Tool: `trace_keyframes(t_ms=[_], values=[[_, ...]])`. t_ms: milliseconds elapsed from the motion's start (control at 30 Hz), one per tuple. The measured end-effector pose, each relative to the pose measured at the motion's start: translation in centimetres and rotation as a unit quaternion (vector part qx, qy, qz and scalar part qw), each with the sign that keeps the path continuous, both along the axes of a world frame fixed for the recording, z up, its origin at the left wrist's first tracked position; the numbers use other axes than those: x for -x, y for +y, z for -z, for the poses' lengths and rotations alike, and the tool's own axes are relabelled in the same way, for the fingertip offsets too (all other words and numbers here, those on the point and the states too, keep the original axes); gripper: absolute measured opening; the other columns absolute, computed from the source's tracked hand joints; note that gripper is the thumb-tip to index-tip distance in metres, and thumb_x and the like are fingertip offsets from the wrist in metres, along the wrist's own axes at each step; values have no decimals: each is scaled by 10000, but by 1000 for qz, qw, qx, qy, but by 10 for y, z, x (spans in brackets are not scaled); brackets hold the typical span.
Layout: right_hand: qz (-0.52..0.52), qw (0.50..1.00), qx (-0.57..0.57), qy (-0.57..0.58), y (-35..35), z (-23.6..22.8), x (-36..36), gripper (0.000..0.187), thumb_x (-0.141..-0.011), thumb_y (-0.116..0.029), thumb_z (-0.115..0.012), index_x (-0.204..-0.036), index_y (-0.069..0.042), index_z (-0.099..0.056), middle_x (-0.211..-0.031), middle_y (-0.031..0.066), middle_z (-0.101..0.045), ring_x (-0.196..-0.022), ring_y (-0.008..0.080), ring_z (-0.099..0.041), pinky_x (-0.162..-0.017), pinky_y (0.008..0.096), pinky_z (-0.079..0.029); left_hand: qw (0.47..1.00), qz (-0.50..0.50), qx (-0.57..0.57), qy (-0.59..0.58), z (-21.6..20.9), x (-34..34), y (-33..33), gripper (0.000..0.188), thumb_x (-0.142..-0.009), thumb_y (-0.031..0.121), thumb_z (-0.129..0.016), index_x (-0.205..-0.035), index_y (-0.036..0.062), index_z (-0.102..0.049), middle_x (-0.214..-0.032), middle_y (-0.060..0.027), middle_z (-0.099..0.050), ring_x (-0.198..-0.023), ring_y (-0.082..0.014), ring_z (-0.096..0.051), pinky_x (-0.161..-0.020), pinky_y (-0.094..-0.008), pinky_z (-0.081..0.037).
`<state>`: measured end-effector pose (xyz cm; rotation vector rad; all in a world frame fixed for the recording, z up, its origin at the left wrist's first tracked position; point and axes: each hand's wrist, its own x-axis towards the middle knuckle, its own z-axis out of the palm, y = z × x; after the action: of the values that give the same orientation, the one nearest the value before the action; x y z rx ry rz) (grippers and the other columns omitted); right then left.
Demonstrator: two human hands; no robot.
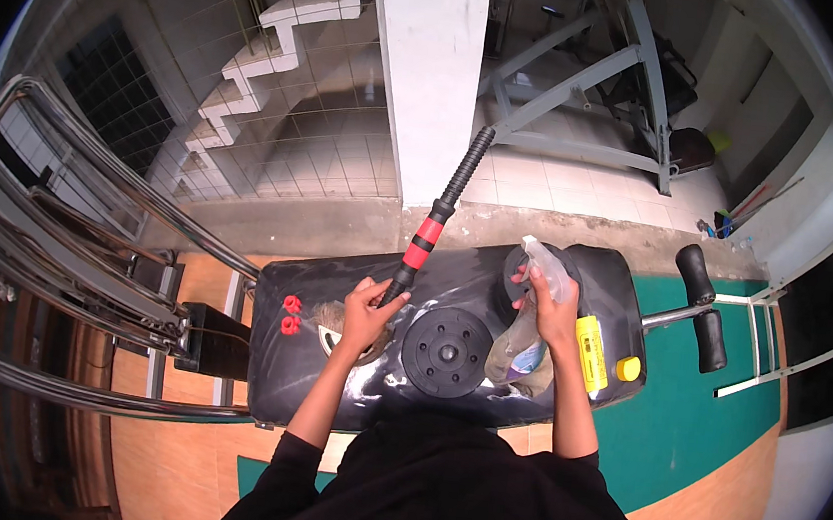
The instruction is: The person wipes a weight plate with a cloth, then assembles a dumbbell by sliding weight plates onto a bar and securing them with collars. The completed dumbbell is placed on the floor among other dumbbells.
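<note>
My left hand (pixel 367 313) is closed round the lower end of a dumbbell bar (pixel 426 239), black and ridged at its far end with a red-and-black middle. The bar slants up and away to the right. In my right hand (pixel 554 311) is a clear spray bottle (pixel 525 349), upright, its pale trigger head (pixel 543 257) at the top. Between my hands a round black weight plate (pixel 446 352) lies on the black padded bench (pixel 334 282). A second black plate (pixel 514 269) lies behind the spray bottle, partly hidden. Under my left wrist is a cream-edged object (pixel 331 340), mostly covered.
Two red star-shaped collar nuts (pixel 291 314) lie on the bench's left. At its right are a yellow bottle (pixel 590 353) and a yellow cap (pixel 629 368). Black foam rollers (pixel 701 307) stick out to the right. Metal rails (pixel 134 173) stand left; a white pillar (pixel 430 71) rises ahead.
</note>
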<state>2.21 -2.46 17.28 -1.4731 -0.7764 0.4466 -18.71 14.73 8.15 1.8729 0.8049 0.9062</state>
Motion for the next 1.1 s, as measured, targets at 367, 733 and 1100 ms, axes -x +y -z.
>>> trace_keyframes(t_ms=[367, 733, 1100], values=[[-21, 999, 24, -38, 6, -7, -6, 325, -880, -265, -598, -953, 51, -624, -723, 92, -645, -526, 133, -601, -502, 257, -458, 982, 120, 142, -6, 15, -1, 0, 295, -793, 157, -732, -1051, 27, -674, -670, 39, -367, -607, -47, -346, -541, -214, -284], [-120, 990, 40, 70, -10, 11, 39, 293, -874, -244, -612, -938, 42, -623, -685, 59, -623, -537, 115, -595, -520, 246, -471, 917, 264, 295, -51, -14, -44, 38, 319, -918, 233, -590, -1181, 51, -575, -1017, -22, -650, -920, -109, -635, -711, -212, -458], [-116, 988, 104, 15, -24, 19, 57, 257, -842, -226, -648, -899, 25, -643, -668, 60, -632, -527, 116, -608, -508, 250, -458, 926, 244, 283, -64, -49, -66, 70, 453, -927, 287, -569, -1311, 61, -485, -1116, -67, -631, -1020, -156, -627, -735, -237, -505]])
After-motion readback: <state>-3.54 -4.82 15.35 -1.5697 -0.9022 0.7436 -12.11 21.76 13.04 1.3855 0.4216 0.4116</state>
